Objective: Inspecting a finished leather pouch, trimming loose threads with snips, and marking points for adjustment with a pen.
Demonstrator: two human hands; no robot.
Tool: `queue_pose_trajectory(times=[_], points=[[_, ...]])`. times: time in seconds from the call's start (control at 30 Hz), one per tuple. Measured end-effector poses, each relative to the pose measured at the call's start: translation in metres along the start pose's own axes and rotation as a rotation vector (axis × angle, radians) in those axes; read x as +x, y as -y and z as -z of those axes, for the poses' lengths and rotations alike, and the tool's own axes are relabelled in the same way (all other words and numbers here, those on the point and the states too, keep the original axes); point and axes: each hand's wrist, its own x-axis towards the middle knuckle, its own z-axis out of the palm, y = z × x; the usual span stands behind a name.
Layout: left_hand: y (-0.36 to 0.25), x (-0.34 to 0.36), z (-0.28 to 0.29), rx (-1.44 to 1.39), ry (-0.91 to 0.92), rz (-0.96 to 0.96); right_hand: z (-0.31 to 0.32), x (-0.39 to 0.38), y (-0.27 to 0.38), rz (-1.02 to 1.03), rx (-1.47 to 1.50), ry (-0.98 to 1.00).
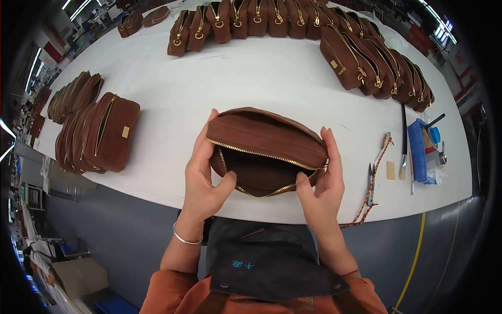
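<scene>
Between my two hands is a brown zippered pouch [266, 131], held above the near edge of the white table. Its gold-toothed zipper gapes toward me, and the dark inside shows. My left hand [206, 175] grips the pouch's left end, thumb at the lower zipper edge and fingers behind the side. At the right end my right hand [323, 180] does the same, its thumb on the zipper edge near the corner and fingers up along the side. The fingers behind the pouch are partly hidden.
Brown pouches [117, 136] stand stacked at the left. A row of similar pouches [256, 21] lines the far edge, with more [366, 63] at the far right. On the right lie small scissors [371, 183] with a braided cord, a brush [403, 152] and a blue tray [420, 154].
</scene>
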Motion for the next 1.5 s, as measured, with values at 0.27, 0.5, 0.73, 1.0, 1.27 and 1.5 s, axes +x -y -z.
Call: queue_pose_trajectory(times=[0.27, 0.5, 0.73, 1.0, 1.27, 1.5], points=[[0.036, -0.004, -0.003, 0.475, -0.047, -0.075, 0.002, -0.001, -0.032, -0.028, -0.122, -0.006], [0.006, -0.033, -0.032, 0.678, 0.167, -0.032, -0.001, -0.001, -0.036, 0.006, -0.018, -0.017], [0.004, -0.025, -0.062, 0.45, 0.232, -0.101, -0.006, -0.002, -0.023, -0.014, 0.179, 0.075], [-0.009, 0.001, -0.063, -0.082, -0.169, 0.02, -0.006, 0.001, -0.001, 0.083, 0.216, 0.185], [0.012, -0.019, -0.046, -0.058, 0.103, 0.19, -0.001, -0.007, -0.009, 0.0, 0.304, 0.095], [0.024, -0.024, -0.042, -0.714, -0.034, 0.272, 0.004, -0.007, -0.022, -0.06, 0.338, 0.062]])
